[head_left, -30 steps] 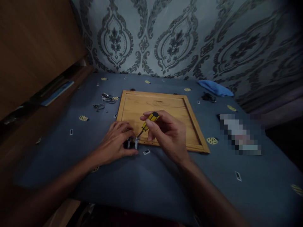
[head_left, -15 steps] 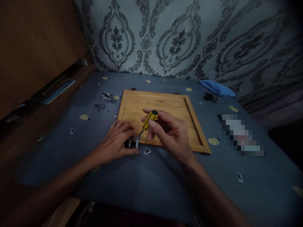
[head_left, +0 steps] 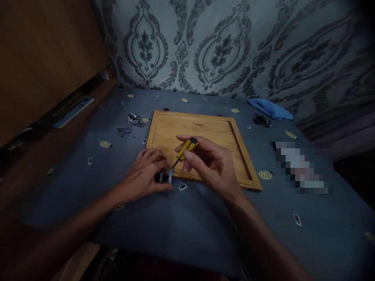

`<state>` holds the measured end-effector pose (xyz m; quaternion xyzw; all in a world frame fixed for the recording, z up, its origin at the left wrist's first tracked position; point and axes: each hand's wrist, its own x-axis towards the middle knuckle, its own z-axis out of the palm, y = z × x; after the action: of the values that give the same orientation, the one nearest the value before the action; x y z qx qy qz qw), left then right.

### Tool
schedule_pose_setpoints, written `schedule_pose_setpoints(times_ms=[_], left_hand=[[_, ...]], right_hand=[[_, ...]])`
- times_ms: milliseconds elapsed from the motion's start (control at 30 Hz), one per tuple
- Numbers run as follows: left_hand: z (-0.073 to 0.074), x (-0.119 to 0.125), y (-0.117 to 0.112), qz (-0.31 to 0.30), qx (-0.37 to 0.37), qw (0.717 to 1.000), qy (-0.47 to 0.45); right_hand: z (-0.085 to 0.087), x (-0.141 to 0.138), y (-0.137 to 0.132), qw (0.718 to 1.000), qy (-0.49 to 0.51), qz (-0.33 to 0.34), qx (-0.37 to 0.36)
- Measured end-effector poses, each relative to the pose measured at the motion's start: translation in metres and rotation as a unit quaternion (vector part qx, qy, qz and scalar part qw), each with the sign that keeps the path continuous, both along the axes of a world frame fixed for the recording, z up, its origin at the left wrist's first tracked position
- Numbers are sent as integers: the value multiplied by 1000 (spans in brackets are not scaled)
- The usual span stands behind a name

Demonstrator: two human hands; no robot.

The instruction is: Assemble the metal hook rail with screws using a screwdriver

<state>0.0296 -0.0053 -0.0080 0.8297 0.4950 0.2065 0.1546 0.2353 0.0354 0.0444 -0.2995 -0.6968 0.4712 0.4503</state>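
Note:
In my right hand [head_left: 216,164] is a screwdriver [head_left: 187,150] with a yellow and black handle, pinched between thumb and fingers. Its shaft slants down to the left, with the tip at a small silver metal fitting [head_left: 170,177]. That fitting sits at the near left edge of a framed wooden panel [head_left: 199,134], which lies flat on the table. My left hand [head_left: 148,169] is curled around the fitting, thumb on the near side and fingers over the panel's corner. The fingers partly hide the fitting, so its exact kind is unclear.
Loose metal pieces [head_left: 135,119] and a thin curved part [head_left: 124,130] lie left of the panel. A blue cloth [head_left: 271,109] and a dark object [head_left: 261,120] lie at the back right. Right of the panel is a blurred-out item [head_left: 301,168]. A wooden cabinet [head_left: 49,50] borders the left.
The view has shifted very slightly. Both hands keep their places, and the screwdriver tip stays at the metal fitting.

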Motion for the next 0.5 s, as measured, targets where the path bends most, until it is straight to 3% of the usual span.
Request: schedule_pose_setpoints(times_ms=[333,500], left_hand=[[2,1,0,0,2,1000,8],[2,1,0,2,3,1000,5]], right_hand=[[-8,-8,-2,991,80,-101,35],[-6,-8,-3,993,61,-95,29]])
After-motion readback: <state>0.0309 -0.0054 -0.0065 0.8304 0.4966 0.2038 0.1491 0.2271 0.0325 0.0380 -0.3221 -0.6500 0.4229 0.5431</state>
